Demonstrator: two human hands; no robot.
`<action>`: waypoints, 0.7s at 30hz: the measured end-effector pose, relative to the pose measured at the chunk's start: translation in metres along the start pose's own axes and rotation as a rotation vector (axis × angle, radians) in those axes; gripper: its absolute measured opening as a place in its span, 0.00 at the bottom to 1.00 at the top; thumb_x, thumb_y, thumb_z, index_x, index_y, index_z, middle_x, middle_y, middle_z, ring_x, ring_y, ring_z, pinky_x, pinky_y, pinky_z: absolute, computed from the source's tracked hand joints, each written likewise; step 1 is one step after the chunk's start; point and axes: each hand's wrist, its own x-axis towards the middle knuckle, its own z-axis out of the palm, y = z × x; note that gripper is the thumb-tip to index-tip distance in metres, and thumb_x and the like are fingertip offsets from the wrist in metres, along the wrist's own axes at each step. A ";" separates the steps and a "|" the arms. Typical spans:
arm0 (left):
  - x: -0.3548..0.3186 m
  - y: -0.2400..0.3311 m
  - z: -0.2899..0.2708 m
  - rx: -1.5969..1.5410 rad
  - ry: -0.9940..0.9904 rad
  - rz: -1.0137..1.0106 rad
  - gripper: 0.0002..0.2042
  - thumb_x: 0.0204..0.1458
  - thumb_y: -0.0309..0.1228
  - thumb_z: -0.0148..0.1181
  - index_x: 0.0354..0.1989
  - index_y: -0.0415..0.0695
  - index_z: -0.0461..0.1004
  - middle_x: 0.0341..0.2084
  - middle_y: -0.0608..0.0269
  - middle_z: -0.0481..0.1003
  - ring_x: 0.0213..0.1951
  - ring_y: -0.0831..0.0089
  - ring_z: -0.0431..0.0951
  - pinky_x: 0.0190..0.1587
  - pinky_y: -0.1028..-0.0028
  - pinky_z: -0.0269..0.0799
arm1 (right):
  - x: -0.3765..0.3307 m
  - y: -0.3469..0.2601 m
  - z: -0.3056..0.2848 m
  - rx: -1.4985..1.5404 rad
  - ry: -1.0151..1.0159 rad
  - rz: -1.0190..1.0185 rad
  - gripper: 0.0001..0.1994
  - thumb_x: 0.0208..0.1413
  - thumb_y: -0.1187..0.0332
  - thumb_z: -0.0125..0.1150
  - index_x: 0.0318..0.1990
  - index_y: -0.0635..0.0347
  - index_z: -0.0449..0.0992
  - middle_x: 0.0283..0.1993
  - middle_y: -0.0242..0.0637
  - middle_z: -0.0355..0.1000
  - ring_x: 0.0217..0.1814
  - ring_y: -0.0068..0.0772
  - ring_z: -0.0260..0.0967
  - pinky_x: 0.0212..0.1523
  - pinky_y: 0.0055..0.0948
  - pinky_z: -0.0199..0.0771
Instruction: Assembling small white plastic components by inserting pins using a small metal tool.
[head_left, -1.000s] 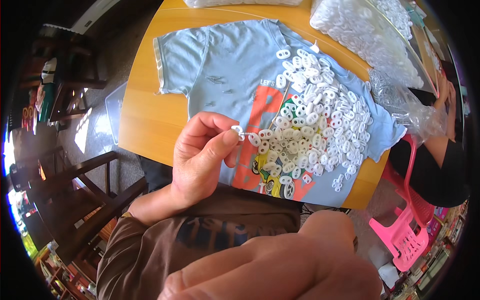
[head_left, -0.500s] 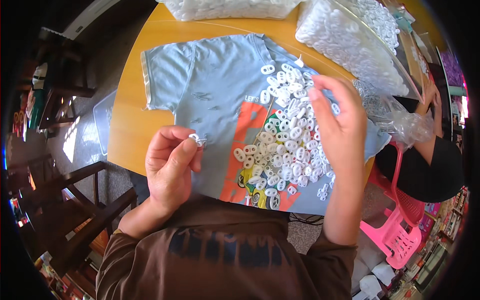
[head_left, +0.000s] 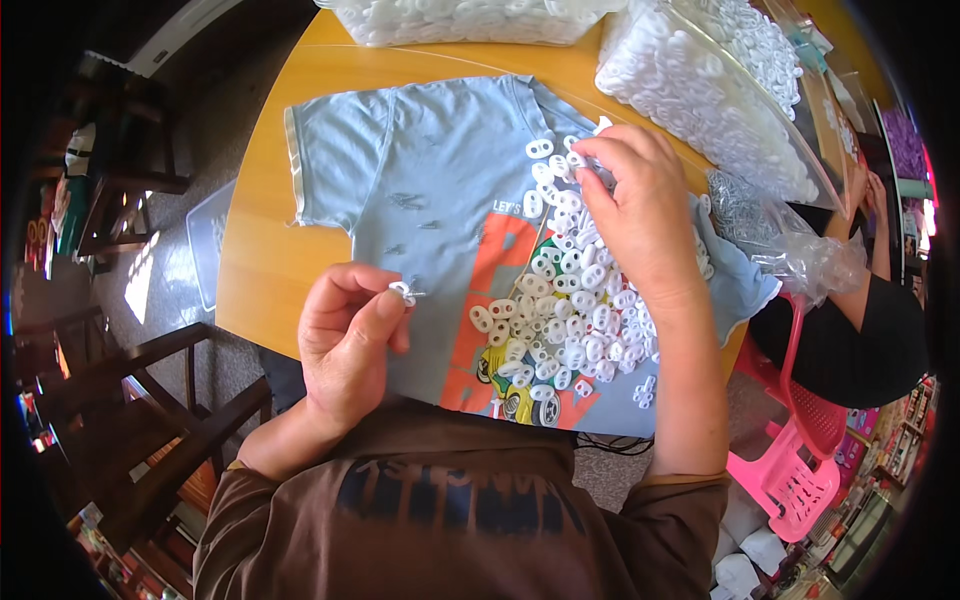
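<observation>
Meanwhile right hand (head_left: 640, 215) reaches into white pieces (head_left: 575, 300).

Bare shirt (head_left: 400, 190) lies open left of the white pieces (head_left: 570, 310).
</observation>
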 end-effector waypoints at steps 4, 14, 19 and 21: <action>0.001 0.005 0.005 -0.022 -0.006 -0.015 0.05 0.52 0.22 0.52 0.37 0.38 0.67 0.26 0.63 0.71 0.21 0.81 0.66 0.25 0.82 0.62 | -0.003 -0.010 -0.003 0.059 0.023 0.005 0.07 0.42 0.76 0.59 0.32 0.64 0.72 0.33 0.41 0.69 0.39 0.43 0.65 0.43 0.38 0.63; 0.003 0.020 0.026 -0.146 -0.215 -0.118 0.10 0.53 0.20 0.49 0.44 0.35 0.67 0.27 0.66 0.71 0.23 0.84 0.68 0.26 0.84 0.65 | -0.046 -0.082 -0.029 1.598 -0.055 0.768 0.16 0.54 0.69 0.52 0.49 0.68 0.64 0.28 0.35 0.67 0.30 0.24 0.63 0.33 0.23 0.63; -0.002 0.020 0.033 -0.120 -0.219 -0.258 0.08 0.54 0.22 0.49 0.42 0.38 0.68 0.26 0.69 0.70 0.21 0.88 0.66 0.22 0.86 0.63 | -0.063 -0.089 -0.018 1.816 -0.099 0.753 0.15 0.55 0.70 0.54 0.49 0.66 0.67 0.38 0.30 0.70 0.37 0.19 0.67 0.37 0.20 0.67; -0.003 0.018 0.031 -0.116 -0.206 -0.262 0.08 0.54 0.22 0.49 0.42 0.39 0.68 0.25 0.69 0.69 0.21 0.88 0.66 0.22 0.86 0.63 | -0.065 -0.091 -0.018 1.791 -0.110 0.762 0.14 0.55 0.71 0.54 0.48 0.66 0.68 0.37 0.31 0.70 0.37 0.20 0.67 0.38 0.21 0.68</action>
